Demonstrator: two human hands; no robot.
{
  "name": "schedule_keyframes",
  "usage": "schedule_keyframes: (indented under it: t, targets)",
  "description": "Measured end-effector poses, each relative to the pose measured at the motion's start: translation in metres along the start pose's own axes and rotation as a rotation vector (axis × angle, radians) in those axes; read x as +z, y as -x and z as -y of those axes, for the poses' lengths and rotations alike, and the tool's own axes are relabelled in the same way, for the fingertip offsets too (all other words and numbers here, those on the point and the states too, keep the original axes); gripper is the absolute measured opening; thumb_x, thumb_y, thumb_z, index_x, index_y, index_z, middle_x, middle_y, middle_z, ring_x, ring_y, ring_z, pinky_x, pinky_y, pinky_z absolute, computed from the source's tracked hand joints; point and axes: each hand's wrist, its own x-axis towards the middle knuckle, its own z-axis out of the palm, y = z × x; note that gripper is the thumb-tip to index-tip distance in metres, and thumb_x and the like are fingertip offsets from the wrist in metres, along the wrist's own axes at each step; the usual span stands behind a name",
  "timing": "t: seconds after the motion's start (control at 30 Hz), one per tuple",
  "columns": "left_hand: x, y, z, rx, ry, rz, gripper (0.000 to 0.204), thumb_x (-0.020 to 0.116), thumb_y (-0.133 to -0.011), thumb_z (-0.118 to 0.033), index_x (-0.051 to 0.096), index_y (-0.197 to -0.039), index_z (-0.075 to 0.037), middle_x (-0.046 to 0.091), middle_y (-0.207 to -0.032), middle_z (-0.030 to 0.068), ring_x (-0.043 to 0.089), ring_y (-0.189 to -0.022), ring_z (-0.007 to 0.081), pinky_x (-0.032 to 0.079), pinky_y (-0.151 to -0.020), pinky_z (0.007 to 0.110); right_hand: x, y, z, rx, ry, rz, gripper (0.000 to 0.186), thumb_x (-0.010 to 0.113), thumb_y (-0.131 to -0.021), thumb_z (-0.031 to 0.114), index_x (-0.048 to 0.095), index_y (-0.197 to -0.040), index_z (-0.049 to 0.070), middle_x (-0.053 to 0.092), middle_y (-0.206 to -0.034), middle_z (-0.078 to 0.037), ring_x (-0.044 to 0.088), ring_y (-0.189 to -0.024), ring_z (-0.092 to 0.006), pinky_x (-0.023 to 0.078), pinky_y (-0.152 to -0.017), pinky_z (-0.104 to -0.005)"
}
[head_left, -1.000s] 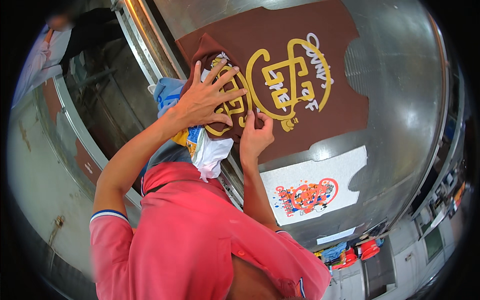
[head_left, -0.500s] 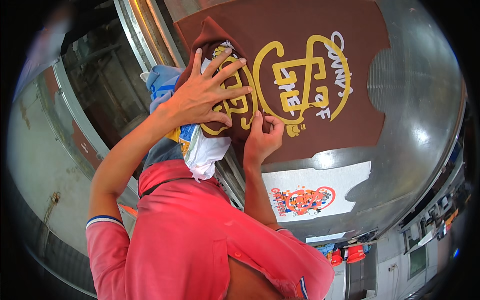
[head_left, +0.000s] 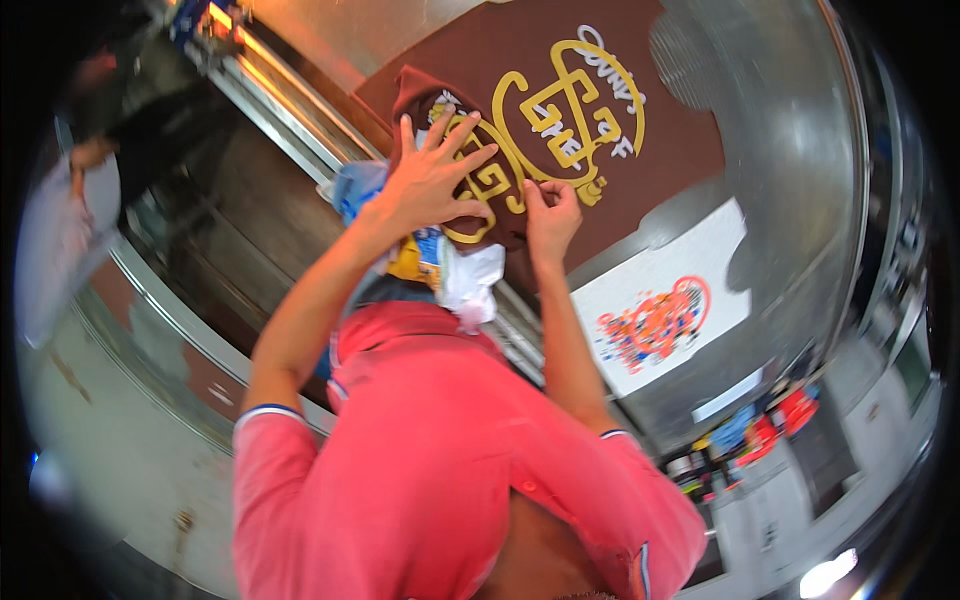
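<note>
A brown fabric panel with yellow and white print lies flat on the metal table. Over its left end, a second brown printed piece is bunched up at its far corner. Across this second piece my left hand rests with fingers spread, covering part of the yellow print. Close by on the right, my right hand pinches thumb against fingers at the brown fabric's edge, beside the yellow lines. Crumpled white cloth and blue cloth hang at the table's near edge, below my left hand.
Nearer on the metal table is a white panel with an orange print. A metal rail runs along the table's left side. Red containers stand at lower right. Another person's hand shows at far left.
The whole view has turned and shifted, and another person's hand and light clothing now show at far left. Both my hands keep about the same places on the brown fabric.
</note>
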Motion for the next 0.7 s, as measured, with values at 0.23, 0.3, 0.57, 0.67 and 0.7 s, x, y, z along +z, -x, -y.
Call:
schedule_keyframes:
  t: [0.23,0.3,0.57,0.67,0.7]
  targets:
    - [-0.027,-0.02,0.016,0.18,0.067,-0.127,0.072,0.075,-0.073,-0.054,0.062,-0.123,-0.004,0.045,-0.139,0.0164,0.032,-0.134,0.0373,0.02,-0.107,0.06,-0.007,-0.006,0.003,-0.052,0.04,-0.049,0.027,0.081,-0.074,0.02,0.063,-0.082,0.001,0.069,-0.071,-0.009,0.067,-0.066,-0.0159,0.052,-0.062,-0.0307]
    - [-0.029,-0.027,0.019,0.235,0.07,-0.11,0.067,0.076,-0.075,-0.049,0.063,-0.121,-0.003,0.046,-0.138,0.0168,0.033,-0.134,0.0378,0.021,-0.108,0.055,-0.009,-0.008,-0.001,-0.024,-0.004,-0.059,0.028,0.081,-0.075,0.021,0.063,-0.082,0.001,0.07,-0.074,-0.01,0.069,-0.07,-0.0175,0.052,-0.064,-0.0309]
    - [-0.035,-0.019,0.046,0.35,0.216,-0.173,0.047,0.08,-0.076,-0.024,0.064,-0.113,-0.001,0.051,-0.129,0.0172,0.042,-0.125,0.037,0.033,-0.103,0.049,-0.002,0.021,0.007,0.098,-0.168,-0.127,0.027,0.078,-0.078,0.016,0.062,-0.095,0.001,0.072,-0.085,-0.01,0.071,-0.083,-0.0172,0.054,-0.073,-0.0299]
    - [-0.043,-0.018,0.063,0.186,0.33,-0.273,0.036,0.073,-0.079,-0.009,0.064,-0.113,0.0,0.054,-0.121,0.0169,0.048,-0.116,0.0344,0.038,-0.1,0.044,0.008,0.03,0.002,0.085,-0.325,-0.191,0.03,0.075,-0.08,0.009,0.061,-0.105,0.0,0.072,-0.096,-0.01,0.069,-0.091,-0.0152,0.054,-0.078,-0.0287]
    - [-0.048,-0.012,0.064,0.102,0.362,-0.27,0.035,0.073,-0.081,-0.009,0.063,-0.113,0.0,0.054,-0.119,0.0158,0.049,-0.115,0.0326,0.04,-0.098,0.041,0.008,0.035,0.0,0.083,-0.306,-0.211,0.029,0.074,-0.081,0.008,0.06,-0.105,-0.001,0.071,-0.098,-0.01,0.069,-0.091,-0.0149,0.054,-0.079,-0.028]
